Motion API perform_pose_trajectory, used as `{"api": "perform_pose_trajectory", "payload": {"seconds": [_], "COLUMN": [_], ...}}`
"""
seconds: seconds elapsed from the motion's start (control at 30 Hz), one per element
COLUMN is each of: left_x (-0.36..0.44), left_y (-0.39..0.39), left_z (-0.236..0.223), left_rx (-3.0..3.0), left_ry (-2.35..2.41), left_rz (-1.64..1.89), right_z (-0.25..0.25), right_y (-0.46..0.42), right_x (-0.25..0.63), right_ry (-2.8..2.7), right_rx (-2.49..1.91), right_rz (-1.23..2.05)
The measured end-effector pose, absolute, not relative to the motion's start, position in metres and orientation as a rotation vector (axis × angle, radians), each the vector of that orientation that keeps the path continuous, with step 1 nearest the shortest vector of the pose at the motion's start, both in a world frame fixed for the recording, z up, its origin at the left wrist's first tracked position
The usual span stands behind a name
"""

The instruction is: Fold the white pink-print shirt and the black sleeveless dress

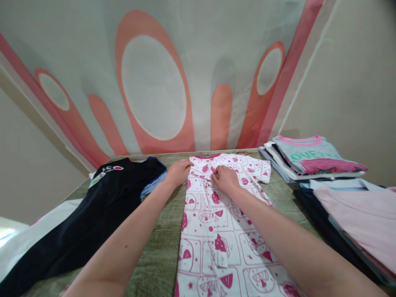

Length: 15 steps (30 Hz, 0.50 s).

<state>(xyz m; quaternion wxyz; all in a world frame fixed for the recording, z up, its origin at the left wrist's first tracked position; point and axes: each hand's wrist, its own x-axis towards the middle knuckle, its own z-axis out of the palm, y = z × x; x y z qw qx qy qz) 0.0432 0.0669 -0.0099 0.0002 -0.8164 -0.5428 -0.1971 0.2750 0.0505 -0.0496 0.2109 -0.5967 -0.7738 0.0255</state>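
A white short-sleeved shirt [213, 231] with a pink print and a pink neckline lies lengthwise before me, its collar at the far end. Its right sleeve is spread out, while the left side makes a straight edge with no sleeve sticking out. My left hand [179, 171] pinches the fabric at the left shoulder edge. Over the upper chest, my right hand [226, 180] has its fingers closed on a bit of the same shirt. A small white tag [221, 259] shows lower on the cloth. My right forearm covers part of the shirt's right side.
Left of the shirt lies a black garment [105, 210] over white cloth [46, 218], with blue fabric [153, 185] by it. At right are a folded stack topped by a grey and pink shirt [318, 154] and a nearer pile topped with pink cloth [365, 214]. A patterned wall [201, 62] rises behind.
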Motion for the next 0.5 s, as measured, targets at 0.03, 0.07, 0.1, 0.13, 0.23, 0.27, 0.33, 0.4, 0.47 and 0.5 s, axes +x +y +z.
{"api": "perform_pose_trajectory", "payload": {"seconds": [0.03,0.07,0.1,0.13,0.23,0.27,0.33,0.4,0.47,0.5], "left_x": [0.043,0.044,0.045,0.048,0.059,0.063,0.071,0.077,0.079,0.078], "left_y": [0.073,0.081,0.089,0.098,0.124,0.133,0.148,0.161,0.172,0.176], "left_z": [-0.009,-0.008,-0.007,-0.006,-0.009,-0.011,-0.017,-0.022,-0.023,-0.023], "left_rx": [-2.565,-2.567,-2.578,-2.601,-2.716,-2.755,-2.812,-2.828,-2.791,-2.760], "left_ry": [-1.703,-1.701,-1.700,-1.697,-1.660,-1.637,-1.593,-1.575,-1.588,-1.603], "left_rz": [-0.598,-0.583,-0.568,-0.549,-0.451,-0.412,-0.331,-0.250,-0.192,-0.171], "right_z": [-0.049,-0.049,-0.049,-0.049,-0.052,-0.052,-0.054,-0.054,-0.054,-0.054], "right_y": [0.049,0.049,0.049,0.049,0.053,0.054,0.057,0.058,0.058,0.058], "right_x": [0.274,0.272,0.271,0.271,0.270,0.270,0.270,0.270,0.270,0.270], "right_ry": [-2.144,-2.139,-2.134,-2.134,-2.137,-2.136,-2.121,-2.107,-2.113,-2.124], "right_rx": [-1.661,-1.662,-1.661,-1.655,-1.612,-1.597,-1.582,-1.577,-1.558,-1.543], "right_rz": [0.057,0.050,0.053,0.065,0.117,0.128,0.127,0.125,0.141,0.153]}}
